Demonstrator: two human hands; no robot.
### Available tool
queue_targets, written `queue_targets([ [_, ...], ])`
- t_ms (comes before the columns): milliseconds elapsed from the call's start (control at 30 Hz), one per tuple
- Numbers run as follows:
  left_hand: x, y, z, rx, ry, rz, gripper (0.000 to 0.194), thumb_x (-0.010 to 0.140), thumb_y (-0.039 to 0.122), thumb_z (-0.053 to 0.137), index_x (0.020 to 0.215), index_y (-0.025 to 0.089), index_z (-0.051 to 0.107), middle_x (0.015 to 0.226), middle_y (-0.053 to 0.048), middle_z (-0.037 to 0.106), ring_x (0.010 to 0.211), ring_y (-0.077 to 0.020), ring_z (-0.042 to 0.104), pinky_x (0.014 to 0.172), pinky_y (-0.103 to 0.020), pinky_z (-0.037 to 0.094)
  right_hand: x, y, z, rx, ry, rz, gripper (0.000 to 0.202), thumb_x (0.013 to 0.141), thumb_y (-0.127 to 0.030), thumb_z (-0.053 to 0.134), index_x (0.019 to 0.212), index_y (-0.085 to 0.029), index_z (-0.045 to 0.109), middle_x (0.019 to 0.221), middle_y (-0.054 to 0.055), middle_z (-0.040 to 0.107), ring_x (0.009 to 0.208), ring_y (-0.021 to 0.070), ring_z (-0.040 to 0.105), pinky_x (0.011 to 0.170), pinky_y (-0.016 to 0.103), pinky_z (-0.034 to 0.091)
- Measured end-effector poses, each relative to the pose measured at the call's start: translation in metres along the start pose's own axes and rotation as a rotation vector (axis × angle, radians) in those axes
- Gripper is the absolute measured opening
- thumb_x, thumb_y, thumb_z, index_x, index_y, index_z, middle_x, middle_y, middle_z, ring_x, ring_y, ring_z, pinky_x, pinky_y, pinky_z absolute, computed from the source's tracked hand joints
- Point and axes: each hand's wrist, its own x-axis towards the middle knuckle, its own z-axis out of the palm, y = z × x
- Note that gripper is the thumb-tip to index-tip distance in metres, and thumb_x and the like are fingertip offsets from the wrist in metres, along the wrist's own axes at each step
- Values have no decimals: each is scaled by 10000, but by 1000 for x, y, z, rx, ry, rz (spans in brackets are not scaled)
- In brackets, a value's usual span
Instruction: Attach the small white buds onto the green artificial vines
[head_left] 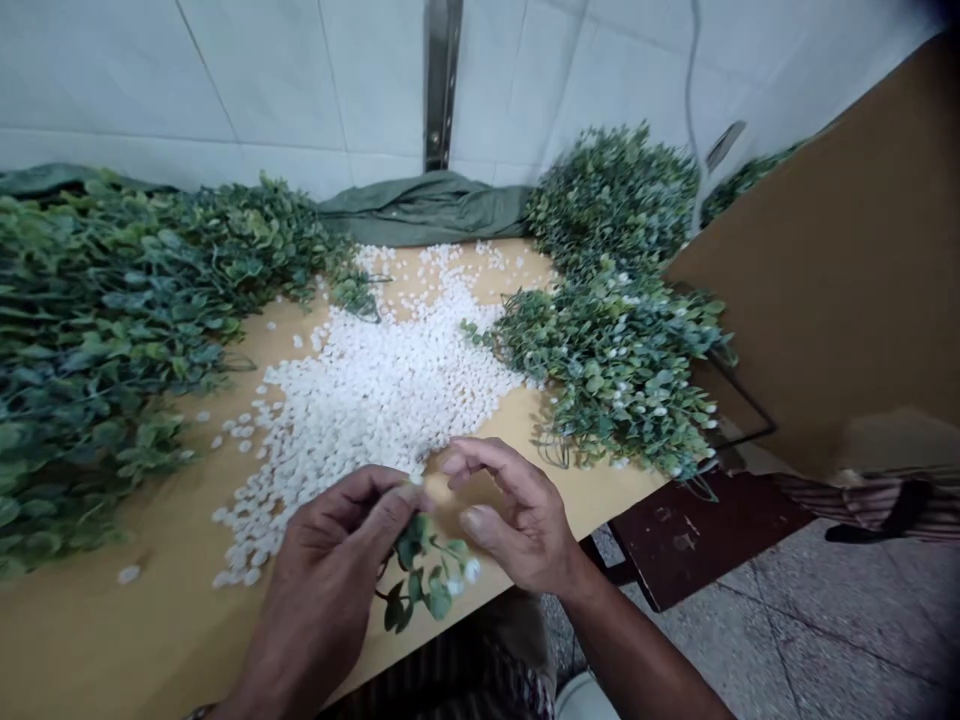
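Observation:
Near the table's front edge, my left hand (337,570) pinches a small green sprig (427,580) between thumb and fingertips. The sprig hangs below the fingers and carries a white bead near its lower right end; another white piece shows at my fingertips. Just to the right, my right hand (517,510) is held with thumb and fingers apart, nothing visible between them. Behind both hands a wide heap of small white beads (397,380) spreads over the yellowish table (97,640).
Green foliage (112,300) is piled along the left. More sprigs, some white-tipped, form a bunch (615,370) on the right, beside a brown cardboard panel (840,280). A dark green cloth (435,208) lies along the tiled wall. A dark red bench (697,540) stands at lower right.

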Motion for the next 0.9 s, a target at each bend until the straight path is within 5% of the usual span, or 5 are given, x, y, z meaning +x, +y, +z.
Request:
queue_targets([
  [133,7,18,28,-242,25,27,246,558,289,808,692,172,638,655,10,662,533,-96,552,494,-175,460,6,-5,-2,88,-53,66,810,760,-432,688,1430,-251,271,1277,114,543,1116,215,567,928,361,515],
  [333,18,15,48,-235,-118,120,245,619,329,791,826,223,715,925,-3,702,916,-143,616,753,-166,493,26,-13,-12,-272,123,-119,528,854,-143,528,1359,-250,417,1168,83,613,1049,185,601,877,337,535],
  [500,17,15,5,-102,62,76,377,569,299,817,932,276,718,1091,19,681,1155,-155,528,805,-108,464,45,-13,-80,-995,183,-411,566,857,-56,498,1371,-269,398,966,65,660,828,188,591,684,335,499],
  [633,6,7,-35,-88,177,-71,343,471,343,845,770,219,733,914,-20,717,974,-187,611,739,-147,511,51,-7,-138,-1647,-9,-102,450,848,-111,504,1285,-219,500,1172,137,605,1067,314,532,813,458,424],
  [900,-11,-10,-85,-25,248,130,270,626,358,786,846,210,735,824,-22,712,815,-178,618,746,-212,502,32,27,-162,-1697,-259,44,450,913,-266,388,1338,-127,435,1331,175,507,1230,336,467,942,476,417],
])
